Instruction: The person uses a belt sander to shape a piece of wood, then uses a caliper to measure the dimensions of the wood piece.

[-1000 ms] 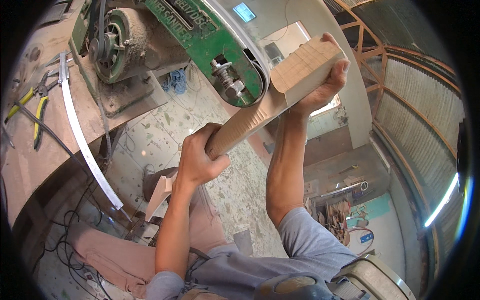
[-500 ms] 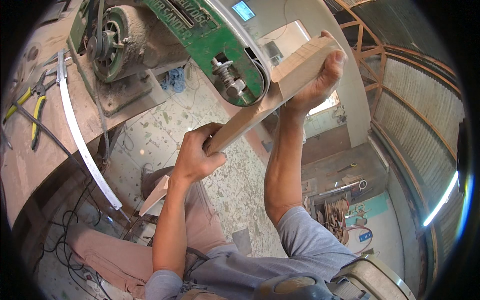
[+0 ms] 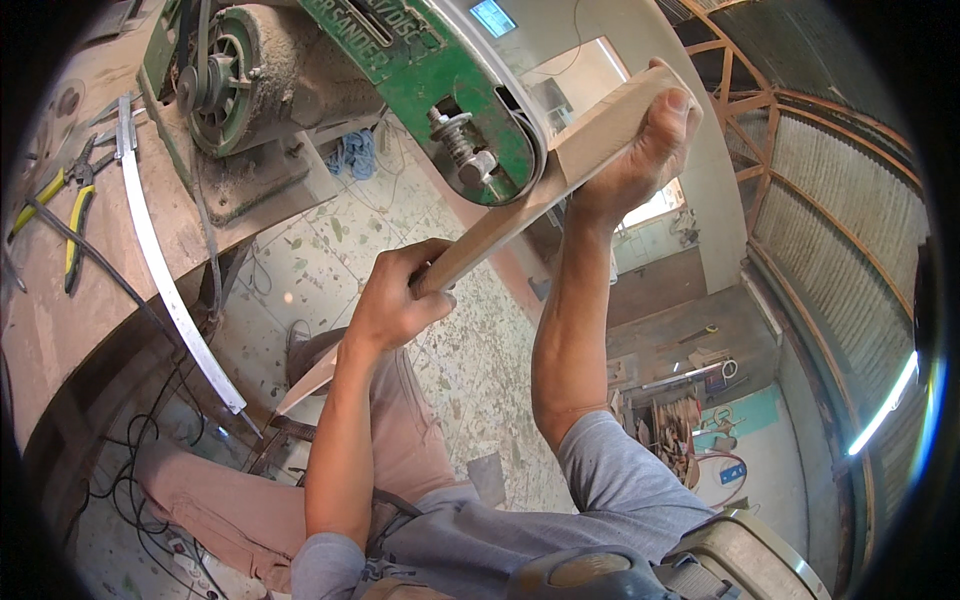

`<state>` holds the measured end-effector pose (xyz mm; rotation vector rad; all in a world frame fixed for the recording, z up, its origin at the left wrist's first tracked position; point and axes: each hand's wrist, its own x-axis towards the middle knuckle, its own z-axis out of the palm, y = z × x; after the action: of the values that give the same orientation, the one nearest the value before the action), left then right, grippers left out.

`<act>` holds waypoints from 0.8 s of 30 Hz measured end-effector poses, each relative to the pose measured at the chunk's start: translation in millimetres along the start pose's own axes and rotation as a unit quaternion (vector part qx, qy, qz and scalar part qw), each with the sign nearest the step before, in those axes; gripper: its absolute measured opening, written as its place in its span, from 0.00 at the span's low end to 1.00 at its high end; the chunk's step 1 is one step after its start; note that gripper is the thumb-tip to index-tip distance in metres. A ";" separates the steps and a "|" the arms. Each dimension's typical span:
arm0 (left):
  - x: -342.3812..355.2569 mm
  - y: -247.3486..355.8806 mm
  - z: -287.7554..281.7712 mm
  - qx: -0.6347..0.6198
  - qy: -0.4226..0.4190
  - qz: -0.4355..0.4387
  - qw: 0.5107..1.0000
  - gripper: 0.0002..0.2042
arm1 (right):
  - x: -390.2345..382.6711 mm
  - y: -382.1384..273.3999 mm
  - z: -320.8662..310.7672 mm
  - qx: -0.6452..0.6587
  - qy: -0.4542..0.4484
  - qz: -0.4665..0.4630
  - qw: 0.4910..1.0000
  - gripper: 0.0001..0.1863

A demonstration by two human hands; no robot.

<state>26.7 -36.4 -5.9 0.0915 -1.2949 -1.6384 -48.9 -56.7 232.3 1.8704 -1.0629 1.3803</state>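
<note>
Both my hands grip a long, shaped piece of wood (image 3: 592, 142) slanting up to the right, with one end broader than the other. My left hand (image 3: 392, 305) is closed round the narrow lower end. At the broad upper end, my right hand (image 3: 640, 165) has its palm and fingers wrapped about the wood, thumb on the near side. The wood's middle lies at the rounded nose of a green belt sander (image 3: 490, 130), against or very close to the belt. The exact contact is hidden.
A dusty motor with pulley (image 3: 240, 80) sits on the workbench (image 3: 60, 350) at left. On that bench are yellow-handled pliers (image 3: 75, 235) and a long metal caliper (image 3: 160, 260) overhanging the edge. Black cables (image 3: 130, 490) trail below. A blue cloth (image 3: 352, 155) lies beyond.
The wood has tilted a little along its length, so its upper face looks narrower. My right hand has shifted slightly right, and both hands keep their hold.
</note>
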 end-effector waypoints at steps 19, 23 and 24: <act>-15.6 14.2 20.2 0.078 0.159 0.087 0.980 0.25 | -2.6 14.4 -11.8 0.264 -0.037 0.114 0.957 0.34; -20.4 13.6 21.9 0.101 0.177 0.110 0.973 0.26 | -1.5 14.6 -11.4 0.341 -0.050 0.130 0.929 0.33; -19.2 14.7 20.0 0.096 0.167 0.107 0.975 0.26 | -0.8 14.6 -9.6 0.293 -0.037 0.103 0.950 0.31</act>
<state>33.8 -7.6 4.4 0.3199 -1.1551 -1.2508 -66.3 -56.2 234.2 2.2863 -0.9717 1.9190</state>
